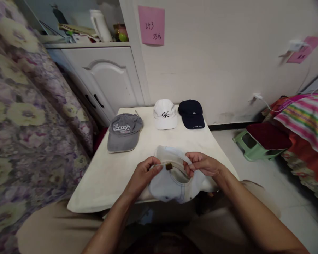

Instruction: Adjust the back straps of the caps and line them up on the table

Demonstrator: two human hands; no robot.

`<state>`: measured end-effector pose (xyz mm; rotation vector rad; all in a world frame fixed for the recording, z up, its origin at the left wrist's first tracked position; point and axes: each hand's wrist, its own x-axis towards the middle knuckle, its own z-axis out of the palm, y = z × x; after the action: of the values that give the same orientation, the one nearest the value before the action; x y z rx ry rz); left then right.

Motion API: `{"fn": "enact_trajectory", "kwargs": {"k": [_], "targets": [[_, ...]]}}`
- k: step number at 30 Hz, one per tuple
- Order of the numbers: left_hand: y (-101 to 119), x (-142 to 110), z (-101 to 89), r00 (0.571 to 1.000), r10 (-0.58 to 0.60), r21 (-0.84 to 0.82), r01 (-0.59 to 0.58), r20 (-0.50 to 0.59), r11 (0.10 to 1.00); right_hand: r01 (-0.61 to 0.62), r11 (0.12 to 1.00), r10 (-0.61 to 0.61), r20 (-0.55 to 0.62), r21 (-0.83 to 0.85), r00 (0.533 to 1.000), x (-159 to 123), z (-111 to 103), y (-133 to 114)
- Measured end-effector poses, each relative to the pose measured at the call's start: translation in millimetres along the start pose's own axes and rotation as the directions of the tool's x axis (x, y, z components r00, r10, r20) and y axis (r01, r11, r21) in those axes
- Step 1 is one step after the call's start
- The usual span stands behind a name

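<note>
A pale white cap [172, 183] lies at the near edge of the small cream table [100, 176], its back opening turned toward me. My left hand [143, 174] pinches the cap's rear strap beside a small brass buckle [169, 165]. My right hand [201, 165] is closed on the other end of the strap [184, 157], which arches up between the two hands. Further back on the table sit a grey cap [124, 132], a white cap with a black logo [165, 114] and a navy cap [191, 113].
A flowered cloth [29, 116] hangs along the left. A white cabinet [106, 77] stands behind the table, with a jug [100, 24] on its shelf. A green stool [250, 144] and striped bedding [304, 120] are on the right. Pink notes are stuck on the wall.
</note>
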<state>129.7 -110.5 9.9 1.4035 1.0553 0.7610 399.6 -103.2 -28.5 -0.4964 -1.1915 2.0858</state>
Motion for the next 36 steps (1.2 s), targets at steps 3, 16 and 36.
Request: {"fn": "enact_trajectory", "kwargs": {"k": [3,16,36], "targets": [[3,0,8.1,1.0,-0.007,0.014,0.007,-0.004,1.0,0.013,1.0,-0.012,-0.07,0.011,0.997,4,7,2],[11,-1,24.2,0.999,0.028,0.175,-0.033,0.031,0.984,-0.042,0.979,-0.005,-0.234,-0.199,0.972,13,27,7],[11,-6,30.2,0.984,0.14,0.403,-0.175,0.115,0.898,-0.063,0.965,-0.028,-0.335,-0.255,0.942,18,37,13]]}}
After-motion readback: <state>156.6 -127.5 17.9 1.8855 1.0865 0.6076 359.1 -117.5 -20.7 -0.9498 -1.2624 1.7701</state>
